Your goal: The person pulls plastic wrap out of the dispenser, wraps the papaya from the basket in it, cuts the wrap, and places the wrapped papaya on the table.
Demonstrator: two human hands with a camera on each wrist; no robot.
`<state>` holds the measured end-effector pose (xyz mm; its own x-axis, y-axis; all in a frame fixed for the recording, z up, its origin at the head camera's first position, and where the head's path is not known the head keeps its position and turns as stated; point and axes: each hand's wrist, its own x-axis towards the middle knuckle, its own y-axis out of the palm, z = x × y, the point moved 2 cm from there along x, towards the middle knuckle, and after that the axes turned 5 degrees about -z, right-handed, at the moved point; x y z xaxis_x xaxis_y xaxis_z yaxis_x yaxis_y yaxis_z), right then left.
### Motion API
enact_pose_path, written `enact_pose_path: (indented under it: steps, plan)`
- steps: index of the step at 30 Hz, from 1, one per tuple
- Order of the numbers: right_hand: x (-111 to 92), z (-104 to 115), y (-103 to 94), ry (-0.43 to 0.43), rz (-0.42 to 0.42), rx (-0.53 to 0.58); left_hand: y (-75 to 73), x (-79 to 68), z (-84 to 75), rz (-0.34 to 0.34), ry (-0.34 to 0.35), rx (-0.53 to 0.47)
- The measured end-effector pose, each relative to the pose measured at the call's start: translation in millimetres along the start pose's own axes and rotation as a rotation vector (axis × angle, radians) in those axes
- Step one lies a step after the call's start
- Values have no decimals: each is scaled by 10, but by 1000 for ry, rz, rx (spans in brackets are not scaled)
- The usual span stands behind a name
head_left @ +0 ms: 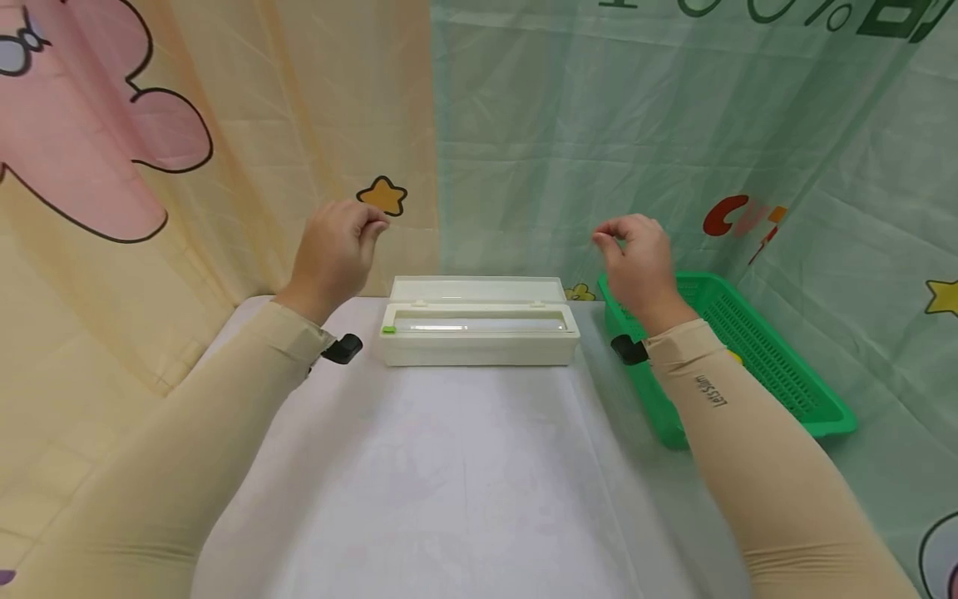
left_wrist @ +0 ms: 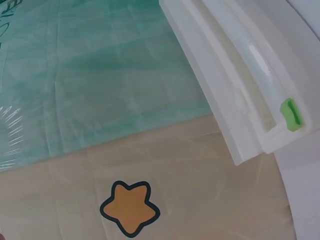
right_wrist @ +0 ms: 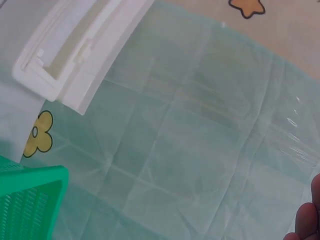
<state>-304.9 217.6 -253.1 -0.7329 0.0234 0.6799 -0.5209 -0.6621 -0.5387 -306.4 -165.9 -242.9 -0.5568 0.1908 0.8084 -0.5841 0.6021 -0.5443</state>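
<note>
Raised above the table's far end, my left hand (head_left: 337,249) pinches thumb against fingers. My right hand (head_left: 636,258) mirrors it at the same height. Between them a sheet of clear cling film (right_wrist: 295,140) appears stretched; only glints of it show in both wrist views, and its edges are hard to make out. Below and between the hands sits a white cling film dispenser (head_left: 479,349), its lid (head_left: 479,289) raised at the back. A green slide cutter (head_left: 388,330) is at its left end. Clear film lies in the dispenser's long window.
A green plastic basket (head_left: 771,358) stands right of the table, partly behind my right forearm, with something yellow (head_left: 736,357) in it. White cloth covers the table (head_left: 464,474). Printed curtains (head_left: 509,150) hang close behind and at both sides.
</note>
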Motion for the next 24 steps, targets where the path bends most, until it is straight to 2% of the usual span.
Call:
enact_pose_path:
  steps: [11,24]
  plan:
    - [65,110,-142,-45,-64,-21,-116,79,-94,-86,47,-33]
    - [126,277,-321,-98,-142,22,-290,195,-180,-171,96,-51]
